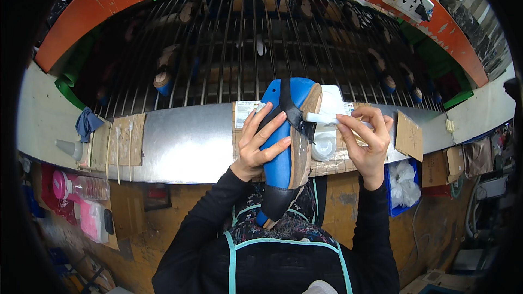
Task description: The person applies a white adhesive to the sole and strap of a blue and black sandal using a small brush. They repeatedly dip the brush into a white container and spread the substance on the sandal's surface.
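My left hand [257, 144] is wrapped round a blue shoe last [278, 160], tilted on its side above the bench edge. A black strap [293, 113] crosses its front, a black piece covers its heel, and a tan sole board [299, 158] faces right. In my right hand [368, 140], thumb and fingers pinch a slim white stick-shaped tool [321, 118]. Its blunt left end is at the strap's edge by the sole board; whether they touch is hard to tell. Behind the shoe lie a white tray [333, 97] and a small round white dish [324, 148].
Beyond the metal bench [185, 136], a rack of metal bars [229, 49] has several shoes on lasts beneath it. Cardboard with thin sticks [128, 140] and a blue cloth [87, 125] are at left. A blue bin [403, 185] of white plastic stands lower right.
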`<state>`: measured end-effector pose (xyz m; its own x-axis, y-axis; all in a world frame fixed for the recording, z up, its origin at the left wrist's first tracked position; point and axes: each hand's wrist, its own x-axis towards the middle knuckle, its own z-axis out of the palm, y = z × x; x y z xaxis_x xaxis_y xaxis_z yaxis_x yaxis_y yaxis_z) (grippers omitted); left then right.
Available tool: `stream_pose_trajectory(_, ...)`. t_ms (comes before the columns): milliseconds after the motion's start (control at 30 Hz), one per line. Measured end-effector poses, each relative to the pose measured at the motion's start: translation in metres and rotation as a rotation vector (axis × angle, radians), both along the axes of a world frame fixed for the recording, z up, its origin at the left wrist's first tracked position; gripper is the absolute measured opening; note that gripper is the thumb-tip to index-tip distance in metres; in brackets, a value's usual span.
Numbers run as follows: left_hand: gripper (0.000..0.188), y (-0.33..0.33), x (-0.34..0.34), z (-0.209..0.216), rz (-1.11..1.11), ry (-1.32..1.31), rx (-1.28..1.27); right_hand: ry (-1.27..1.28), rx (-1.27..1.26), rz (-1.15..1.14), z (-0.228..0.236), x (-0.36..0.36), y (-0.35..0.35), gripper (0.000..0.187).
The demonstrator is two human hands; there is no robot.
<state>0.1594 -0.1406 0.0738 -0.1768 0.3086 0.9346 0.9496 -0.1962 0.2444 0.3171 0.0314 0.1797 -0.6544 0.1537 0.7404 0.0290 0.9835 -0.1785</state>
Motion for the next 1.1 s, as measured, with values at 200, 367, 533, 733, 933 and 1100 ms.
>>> stream_pose_trajectory(200, 0.044, -0.001, 0.002, 0.000, -0.003, -0.032, -0.013, -0.044, 0.085, 0.042, 0.006, 0.000, 0.005, 0.022)
stream_pose_trajectory(367, 0.044, -0.001, 0.001, 0.001, -0.018, -0.041, -0.013, -0.064, 0.108, 0.089, 0.013, -0.002, 0.006, 0.021)
stream_pose_trajectory(533, 0.045, -0.002, 0.000, 0.001, -0.029, -0.047, -0.014, -0.107, 0.107, 0.136, 0.018, -0.004, 0.007, 0.020)
stream_pose_trajectory(733, 0.046, -0.003, -0.004, 0.000, -0.042, -0.044, -0.019, -0.245, -0.061, 0.254, 0.020, -0.005, 0.015, 0.020)
stream_pose_trajectory(933, 0.048, 0.003, -0.001, -0.004, -0.102, -0.168, 0.112, -0.084, -0.196, 0.195, -0.005, -0.006, 0.003, 0.017)
stream_pose_trajectory(1100, 0.050, 0.016, -0.002, -0.019, -0.038, -0.206, 0.193, -0.290, -0.718, 0.488, -0.017, 0.002, 0.002, 0.015)
